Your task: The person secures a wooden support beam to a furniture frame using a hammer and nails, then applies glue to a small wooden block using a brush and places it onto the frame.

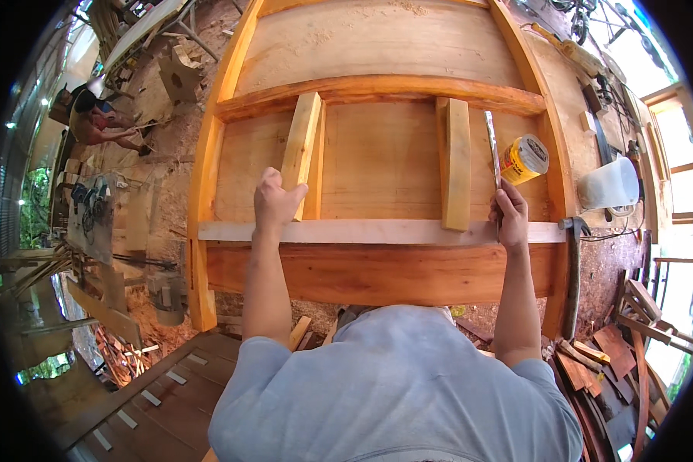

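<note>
My left hand [277,200] is at the lower end of a pale wooden block [302,142]. Its fingers are loosely bent and its thumb is spread over the block's edge; whether it touches the wood is unclear. My right hand [510,214] grips a long, narrow metal bar [491,138] that points away from me; its lower part is hidden in my fingers. Beside the bar a yellow can with a grey lid [525,159] lies tilted on the panel. A second wooden block [456,165] rests across a whitish strip [377,231], which spans the orange-stained wooden frame [377,85].
A hammer [574,231] hangs at the frame's right side, near a translucent plastic bucket [608,185]. Wood scraps [600,362] are heaped at the lower right. Another person [100,119] crouches at the far left. Slatted dark boards [162,393] are at the lower left.
</note>
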